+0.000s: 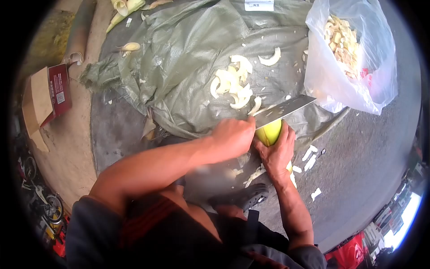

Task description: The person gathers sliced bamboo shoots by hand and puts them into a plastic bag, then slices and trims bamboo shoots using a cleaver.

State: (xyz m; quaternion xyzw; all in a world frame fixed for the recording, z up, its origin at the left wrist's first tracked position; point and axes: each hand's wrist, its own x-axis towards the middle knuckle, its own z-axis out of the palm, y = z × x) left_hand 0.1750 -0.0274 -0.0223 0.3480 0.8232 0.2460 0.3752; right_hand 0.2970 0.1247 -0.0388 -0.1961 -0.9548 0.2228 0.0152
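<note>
My left hand (234,138) is closed around the handle of a broad-bladed kitchen knife (289,109). Its blade points right and lies across the top end of a yellow-green bamboo shoot (269,133). My right hand (277,154) grips the shoot from the right and below, with its fingers close under the blade. The shoot's lower part is mostly hidden behind that hand. Just beyond the knife, curved pale slices (230,83) lie in a loose heap on a grey-green woven sheet (192,49). One slice (256,105) rests near the blade.
A clear plastic bag (376,85) holding many cut pieces (342,42) stands at the upper right. Peeled husks (127,11) lie at the upper left. At left is an opened cardboard box (45,96). White scraps (310,157) dot the ground near a dark clog (255,196).
</note>
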